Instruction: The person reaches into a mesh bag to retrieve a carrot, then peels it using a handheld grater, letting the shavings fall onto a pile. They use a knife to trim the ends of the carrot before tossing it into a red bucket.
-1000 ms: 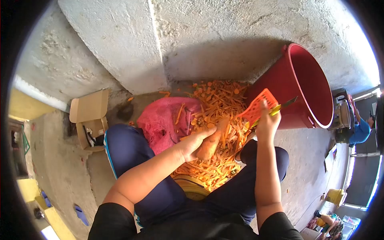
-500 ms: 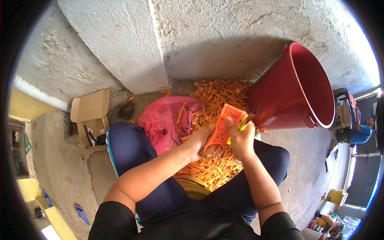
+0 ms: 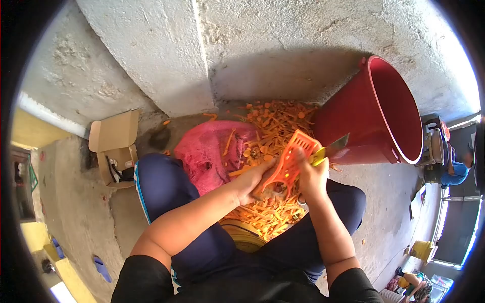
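My right hand [image 3: 313, 179] is closed around a knife with a yellow-green handle [image 3: 319, 156]; its blade [image 3: 337, 145] points up and right, in front of the red bucket. The same hand grips an orange slotted plastic tool [image 3: 290, 157], forked at its lower end. Across from it, my left hand [image 3: 251, 183] is closed on a brown-orange piece [image 3: 263, 189] under the tool's left edge. I cannot tell what this piece is. Beneath both hands, orange carrot strips [image 3: 275, 214] fill a yellowish round container [image 3: 237, 232] between my legs.
A large red bucket [image 3: 348, 118] leans at the right by the wall. Carrot slices and strips [image 3: 280, 118] lie heaped on the floor beside a pink mesh sack [image 3: 207, 149]. An open cardboard box [image 3: 115, 134] stands at left. Two people [image 3: 457, 171] [image 3: 418, 288] are far right.
The knife blade has swung outward to the right and shows more of its flat side. The orange tool has shifted slightly right and turned, with both hands moving a little.
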{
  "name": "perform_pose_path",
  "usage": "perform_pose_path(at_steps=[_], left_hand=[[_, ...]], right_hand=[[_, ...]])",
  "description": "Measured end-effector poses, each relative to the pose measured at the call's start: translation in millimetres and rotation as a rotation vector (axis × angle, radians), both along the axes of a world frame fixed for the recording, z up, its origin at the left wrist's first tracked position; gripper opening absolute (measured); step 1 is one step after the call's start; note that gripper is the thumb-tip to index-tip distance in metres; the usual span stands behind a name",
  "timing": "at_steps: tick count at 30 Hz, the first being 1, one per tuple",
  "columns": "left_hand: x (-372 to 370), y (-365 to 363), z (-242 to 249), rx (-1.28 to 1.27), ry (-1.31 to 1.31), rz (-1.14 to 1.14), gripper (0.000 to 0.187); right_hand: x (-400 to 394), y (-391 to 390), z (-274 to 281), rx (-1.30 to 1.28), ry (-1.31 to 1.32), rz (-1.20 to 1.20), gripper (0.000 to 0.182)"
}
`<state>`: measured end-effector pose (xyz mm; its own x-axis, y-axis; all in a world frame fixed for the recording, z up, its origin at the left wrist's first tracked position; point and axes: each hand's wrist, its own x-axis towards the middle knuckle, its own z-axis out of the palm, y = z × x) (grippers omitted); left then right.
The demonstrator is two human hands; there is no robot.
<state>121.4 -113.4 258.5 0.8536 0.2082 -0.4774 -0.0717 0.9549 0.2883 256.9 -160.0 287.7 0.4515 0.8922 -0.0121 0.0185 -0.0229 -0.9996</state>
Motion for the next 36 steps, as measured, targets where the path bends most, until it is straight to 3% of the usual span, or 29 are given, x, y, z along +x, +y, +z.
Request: perform_pose_path(at_steps=[7, 10, 12, 13, 14, 15, 17, 19, 21, 23, 25, 26, 29, 35, 36], left_hand=[[10, -2, -8, -0.067, 0.097, 0.163, 0.040], [0, 6, -33, 0.124, -0.244, -0.052, 0.035], [-2, -2, -16, 0.115, -0.041, -0.052, 0.036], [-2, -6, -5, 0.109, 0.056, -0.054, 0.037], [-3, -7, -1, 0.101, 0.093, -0.046, 0.040], [-4, -7, -2, 0.087, 0.095, -0.024, 0.040], [-6, -4, -4, 0.063, 0.098, 0.024, 0.040], [-6, 0, -13, 0.048, 0.043, 0.032, 0.037], [-6, 2, -26, 0.011, -0.070, 0.028, 0.035], [-5, 1, -8, 0.007, 0.077, 0.048, 0.033], [0, 0, -4, -0.010, 0.207, 0.067, 0.032], [-1, 0, -10, -0.026, 0.067, 0.087, 0.032], [1, -1, -22, -0.027, 0.027, 0.165, 0.032], [-2, 2, -3, 0.030, -0.045, 0.062, 0.028], [-4, 1, -6, 0.067, -0.039, 0.023, 0.029]], right_hand=[[-8, -1, 0, -0.070, -0.143, 0.113, 0.019], [-2, 5, -1, -0.045, -0.217, -0.020, 0.016], [29, 14, -5, -0.031, -0.386, -0.214, 0.015], [46, 20, -4, -0.028, -0.298, -0.308, 0.015], [64, 27, -10, 0.071, -0.507, -0.448, 0.014], [77, 27, -8, -0.035, -0.495, -0.519, 0.014], [84, 24, -9, 0.060, -0.126, -0.483, 0.017], [70, 15, -6, 0.009, -0.233, -0.365, 0.018], [46, 8, -9, -0.006, -0.112, -0.229, 0.020], [11, 4, 2, 0.082, -0.080, -0.110, 0.015], [-7, -2, 9, -0.015, -0.049, 0.022, 0.017], [-11, -4, 1, -0.028, -0.045, 0.056, 0.018], [-16, -3, 1, -0.041, -0.169, 0.129, 0.018], [-6, 1, -1, -0.077, -0.270, -0.019, 0.018], [7, 6, -10, -0.027, -0.423, -0.125, 0.016]])
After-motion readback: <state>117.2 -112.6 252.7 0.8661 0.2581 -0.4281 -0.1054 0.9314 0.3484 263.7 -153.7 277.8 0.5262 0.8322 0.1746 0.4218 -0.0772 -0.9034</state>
